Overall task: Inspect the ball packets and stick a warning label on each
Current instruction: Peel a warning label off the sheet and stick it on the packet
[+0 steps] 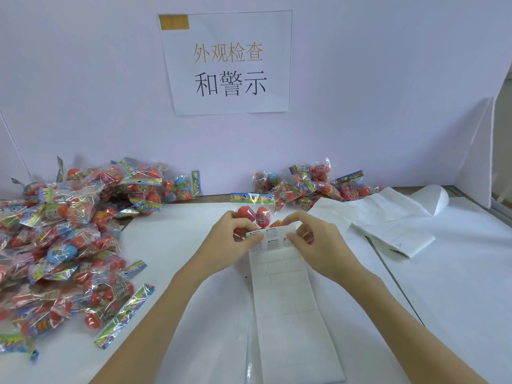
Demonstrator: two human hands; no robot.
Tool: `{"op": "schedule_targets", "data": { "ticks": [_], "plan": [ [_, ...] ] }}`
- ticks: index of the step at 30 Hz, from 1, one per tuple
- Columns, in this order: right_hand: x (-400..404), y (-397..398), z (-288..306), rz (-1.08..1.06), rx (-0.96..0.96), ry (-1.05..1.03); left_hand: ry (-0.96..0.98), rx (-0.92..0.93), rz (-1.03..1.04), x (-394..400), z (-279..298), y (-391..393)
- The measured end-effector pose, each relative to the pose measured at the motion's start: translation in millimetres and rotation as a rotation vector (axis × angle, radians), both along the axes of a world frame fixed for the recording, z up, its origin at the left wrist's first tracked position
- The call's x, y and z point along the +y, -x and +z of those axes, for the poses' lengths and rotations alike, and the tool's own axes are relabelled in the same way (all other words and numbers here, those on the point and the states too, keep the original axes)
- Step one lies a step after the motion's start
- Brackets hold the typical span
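A clear packet of red balls (253,213) with a colourful header card lies in front of me on the white table. Over its near end lies a long label sheet (279,273); a few warning labels (273,239) remain at its top and the rest is peeled. My left hand (232,239) pinches the sheet's top left edge, fingers curled against the packet. My right hand (315,239) pinches the sheet's top right corner.
A large heap of ball packets (63,239) covers the left side of the table. A smaller heap (310,184) lies at the back right against the white wall. Used backing sheets (388,220) are spread at the right. A paper sign (227,62) hangs on the wall.
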State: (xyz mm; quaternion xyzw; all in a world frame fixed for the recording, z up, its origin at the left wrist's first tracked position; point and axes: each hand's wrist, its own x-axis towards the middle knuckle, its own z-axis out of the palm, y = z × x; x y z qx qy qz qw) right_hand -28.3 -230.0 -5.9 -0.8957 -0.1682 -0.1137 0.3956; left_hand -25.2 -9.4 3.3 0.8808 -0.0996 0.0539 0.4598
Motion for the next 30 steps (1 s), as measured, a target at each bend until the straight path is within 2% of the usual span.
{"op": "schedule_targets", "data": {
  "ticks": [4, 18, 20, 22, 25, 27, 30],
  "plan": [
    [5.5, 4.4, -3.8, 0.059, -0.123, 0.108, -0.008, -0.012, -0.002, -1.7, -1.9, -1.8],
    [8.6, 7.8, 3.0, 0.126, -0.404, 0.015, 0.12, 0.124, -0.011, -6.9, -5.5, -5.4],
    [12.6, 9.7, 4.1, 0.102, -0.424, -0.089, 0.122, 0.113, 0.012, -6.3, -6.9, -7.1],
    [15.8, 11.0, 8.2, 0.077, -0.385, -0.281, 0.156, 0.096, 0.042, -5.9, -6.5, -7.9],
    [13.8, 9.6, 15.2, 0.03, -0.263, -0.52, 0.214, -0.06, 0.106, -1.9, -3.0, -7.1],
    [9.4, 7.3, 17.9, 0.01, -0.174, -0.608, 0.259, -0.173, 0.131, 2.9, 0.5, -5.9],
    [7.0, 7.4, 19.0, 0.021, -0.094, -0.655, 0.447, -0.212, 0.054, 5.6, 5.7, -3.1]
  ]
}}
